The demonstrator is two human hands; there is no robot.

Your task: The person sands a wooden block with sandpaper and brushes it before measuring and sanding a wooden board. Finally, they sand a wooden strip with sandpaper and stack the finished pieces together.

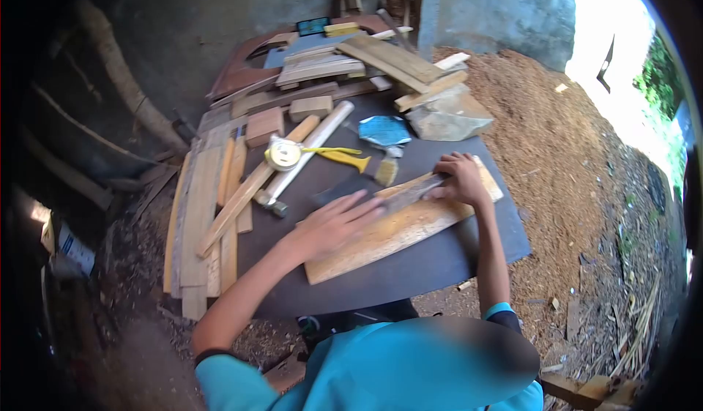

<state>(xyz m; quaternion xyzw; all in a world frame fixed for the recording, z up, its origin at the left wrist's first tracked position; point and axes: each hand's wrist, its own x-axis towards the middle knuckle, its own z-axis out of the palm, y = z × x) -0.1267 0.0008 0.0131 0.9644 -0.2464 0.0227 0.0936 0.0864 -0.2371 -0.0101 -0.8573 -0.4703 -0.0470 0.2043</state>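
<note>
A pale wooden board (392, 243) lies slanted across the near part of the dark tabletop (293, 288). Along its far side runs a narrow greyish wood strip (411, 195). My right hand (463, 180) is curled over the strip's right end, thumb on the near side. Slightly blurred, my left hand (340, 224) stretches its fingers flat over the strip's left part. A dark sheet (338, 191) shows just beyond those fingers. Close behind the board rests a paintbrush (387, 171) with pale bristles. A yellow-handled tool (344, 158) lies beside it.
To the left are a tape measure (283, 155), a hammer (276, 207) with a white handle, and several long wood strips (198, 221). Behind lie a blue packet (384, 130), wood blocks (265, 125) and stacked boards (384, 60). Sawdust (556, 162) is heaped on the right.
</note>
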